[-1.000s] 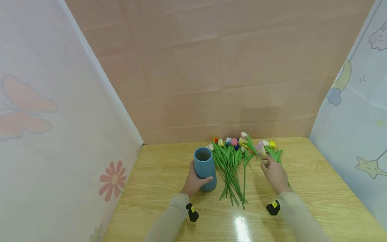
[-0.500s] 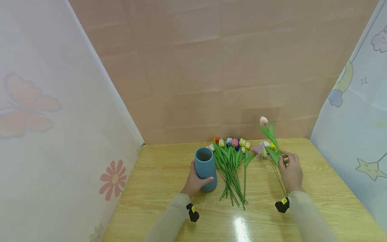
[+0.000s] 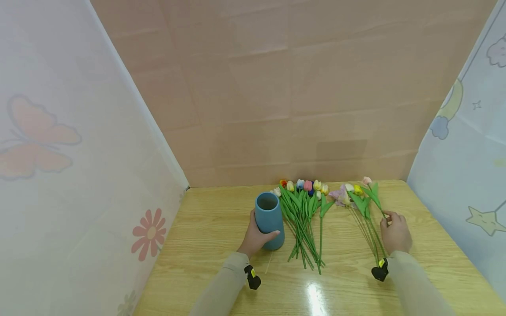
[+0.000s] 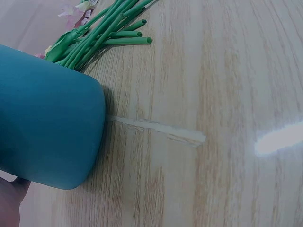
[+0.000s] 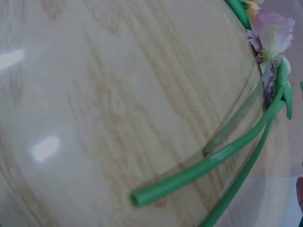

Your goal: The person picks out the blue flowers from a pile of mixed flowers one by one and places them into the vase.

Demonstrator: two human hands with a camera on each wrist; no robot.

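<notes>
My left hand point(image 3: 253, 238) grips the lower side of a blue vase point(image 3: 269, 226), thumb across its front. The vase stands on the table with its mouth up; its lower part point(image 4: 52, 123) fills the left of the left wrist view. At the right, my right hand point(image 3: 396, 233) pinches the green stem of a pale pink artificial tulip point(image 3: 366, 180). Just left of that hand lie a yellow tulip point(image 3: 358, 190), a white tulip point(image 3: 349, 187) and a ruffled lilac flower point(image 3: 339, 194). Their stems point(image 5: 189, 174) cross the right wrist view.
Beside the vase lies a bunch of several artificial tulips point(image 3: 302, 210), heads toward the back wall point(image 3: 253, 131). One tulip stem point(image 3: 320, 237) lies slightly apart on its right. Printed cloth walls point(image 3: 99, 175) flank the wooden table point(image 3: 209, 219). A pale streak point(image 4: 161, 127) marks the tabletop.
My right hand has carried the pale pink tulip from the bunch rightward, lifting it and then lowering it beside the right-hand flowers. The left hand and vase have stayed in place.
</notes>
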